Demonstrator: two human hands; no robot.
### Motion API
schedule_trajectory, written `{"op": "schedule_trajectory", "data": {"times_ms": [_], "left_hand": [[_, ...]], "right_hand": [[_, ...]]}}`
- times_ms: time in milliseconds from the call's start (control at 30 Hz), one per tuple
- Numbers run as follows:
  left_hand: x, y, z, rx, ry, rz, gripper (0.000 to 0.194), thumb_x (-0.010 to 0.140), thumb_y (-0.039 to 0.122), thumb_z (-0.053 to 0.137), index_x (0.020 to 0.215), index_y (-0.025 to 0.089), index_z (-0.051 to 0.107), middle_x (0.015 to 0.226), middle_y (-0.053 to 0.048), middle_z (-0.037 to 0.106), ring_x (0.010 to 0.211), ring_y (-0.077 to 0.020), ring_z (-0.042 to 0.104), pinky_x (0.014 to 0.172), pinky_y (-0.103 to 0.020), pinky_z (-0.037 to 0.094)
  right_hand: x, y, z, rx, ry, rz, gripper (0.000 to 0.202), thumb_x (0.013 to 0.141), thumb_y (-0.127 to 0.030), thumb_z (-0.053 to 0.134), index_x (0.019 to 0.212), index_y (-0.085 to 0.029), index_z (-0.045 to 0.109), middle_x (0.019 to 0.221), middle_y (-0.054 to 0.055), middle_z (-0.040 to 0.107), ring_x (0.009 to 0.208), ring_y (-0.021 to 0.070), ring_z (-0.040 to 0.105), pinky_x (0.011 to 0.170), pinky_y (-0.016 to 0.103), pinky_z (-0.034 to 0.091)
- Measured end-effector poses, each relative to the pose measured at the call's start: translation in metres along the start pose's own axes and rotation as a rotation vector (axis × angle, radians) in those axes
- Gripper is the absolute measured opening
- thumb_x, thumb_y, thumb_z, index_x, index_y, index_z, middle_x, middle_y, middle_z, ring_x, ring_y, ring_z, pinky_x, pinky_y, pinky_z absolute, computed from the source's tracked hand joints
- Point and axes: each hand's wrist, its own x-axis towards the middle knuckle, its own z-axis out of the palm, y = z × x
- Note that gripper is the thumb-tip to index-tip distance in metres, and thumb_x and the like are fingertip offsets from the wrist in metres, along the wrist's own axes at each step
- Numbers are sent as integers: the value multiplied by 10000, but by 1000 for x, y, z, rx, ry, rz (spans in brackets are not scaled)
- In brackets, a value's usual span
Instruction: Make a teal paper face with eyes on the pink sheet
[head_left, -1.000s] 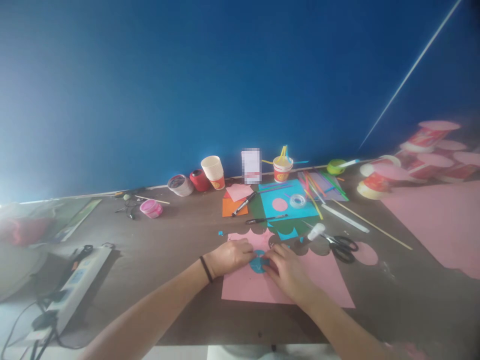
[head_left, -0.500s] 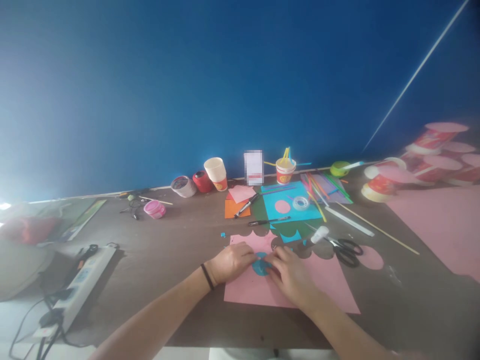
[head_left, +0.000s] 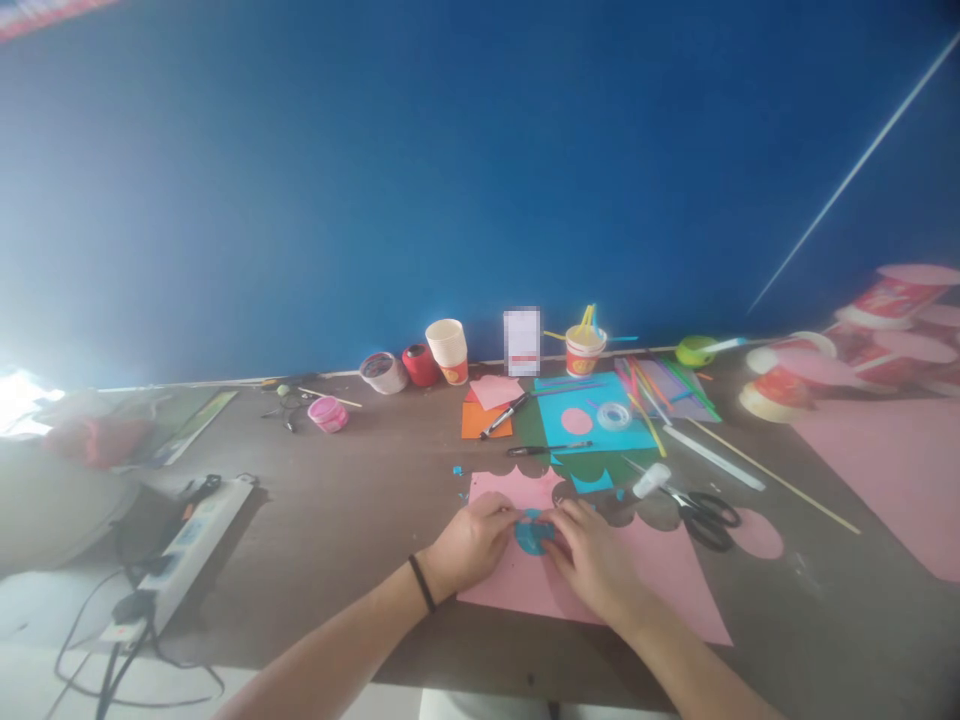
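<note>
A small blue paper circle (head_left: 533,533) lies over a large pink sheet (head_left: 675,575) whose far edge has scalloped cut-outs. My left hand (head_left: 476,540), with a dark band on its wrist, pinches the circle's left edge between closed fingers. From the right, my right hand (head_left: 589,550) grips the same circle, thumb and fingers at its upper and right edge. Black scissors (head_left: 709,520) and a white glue bottle (head_left: 651,480) rest beyond my right hand. Next to the scissors is a pink paper circle (head_left: 757,534).
Paper cups (head_left: 448,350), a cup with straws (head_left: 585,350) and a red spool (head_left: 419,366) stand by the wall. A blue sheet (head_left: 559,425) carries a tape roll (head_left: 614,416). Stacked decorated cups (head_left: 780,390) are at right, a power strip (head_left: 187,545) at left.
The view has shifted, so the table's things appear slightly further right. Both hands remain at the blue circle, and my left fingers now reach onto its upper left edge.
</note>
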Motion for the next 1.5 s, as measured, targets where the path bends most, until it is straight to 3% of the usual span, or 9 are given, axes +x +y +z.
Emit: {"op": "schedule_trajectory", "data": {"times_ms": [267, 433, 567, 767, 967, 1100, 1233, 1367, 1500], "left_hand": [[2, 13, 1, 269, -106, 24, 241, 847, 200, 478, 1061, 208, 588, 909, -68, 540, 791, -195, 509, 707, -326, 465], [-4, 7, 2, -121, 89, -135, 247, 847, 134, 472, 1055, 194, 590, 903, -53, 573, 821, -156, 547, 734, -273, 461], [-10, 2, 11, -173, 207, -229, 159, 797, 89, 514, 871, 187, 614, 845, -32, 601, 805, -151, 561, 734, -271, 449], [-14, 9, 15, -110, 249, -401, 146, 729, 103, 565, 836, 188, 511, 639, 40, 542, 550, -115, 511, 537, -217, 404], [-29, 39, 2, -11, 113, -279, 141, 807, 189, 562, 679, 183, 503, 632, 23, 561, 563, -109, 512, 537, -201, 366], [-45, 47, 7, 3, 136, -283, 230, 832, 251, 561, 630, 179, 478, 574, 36, 550, 508, -88, 499, 501, -178, 349], [-51, 43, 18, 106, 240, -275, 367, 899, 266, 430, 545, 185, 380, 463, 56, 419, 404, -72, 387, 430, -184, 282], [-44, 47, 23, 147, 298, -214, 398, 915, 258, 369, 526, 188, 321, 448, 54, 367, 395, -73, 356, 415, -192, 250], [-34, 54, 20, 90, 285, -220, 363, 916, 242, 353, 558, 188, 339, 486, 46, 409, 422, -74, 393, 434, -175, 280]], "right_hand": [[1, 2, 2, 85, 56, 10, 237, 762, -89, 515, 961, -202, 576, 906, 71, 587, 870, 238, 552, 753, 376, 463], [-11, 10, -11, 326, 129, 205, 236, 820, -199, 488, 1053, -220, 521, 924, 50, 628, 848, 194, 603, 777, 340, 497], [-29, 17, -23, 336, 114, 261, 187, 847, -272, 474, 1019, -229, 534, 882, 47, 634, 825, 195, 617, 760, 337, 510], [-37, 5, -25, 271, 112, 163, 208, 859, -242, 469, 1063, -224, 505, 914, 71, 613, 853, 207, 601, 781, 363, 496], [-41, -17, -32, 268, 135, -7, 89, 857, -164, 448, 838, -209, 523, 756, 37, 571, 725, 177, 560, 677, 312, 477], [-48, 0, -51, 236, 348, 2, 104, 834, -190, 503, 732, -203, 513, 678, 12, 541, 661, 157, 542, 653, 287, 465], [-42, 44, -77, 194, 636, 367, 267, 790, -353, 577, 996, -192, 520, 809, 40, 572, 645, 147, 545, 622, 281, 494], [-20, 76, -86, 238, 517, 409, 640, 729, -432, 605, 1274, -214, 352, 1092, 99, 557, 563, 109, 548, 532, 262, 497], [-6, 82, -78, 320, 304, 418, 507, 817, -455, 496, 1239, -199, 380, 1040, 87, 602, 484, 99, 548, 531, 277, 500]]}}
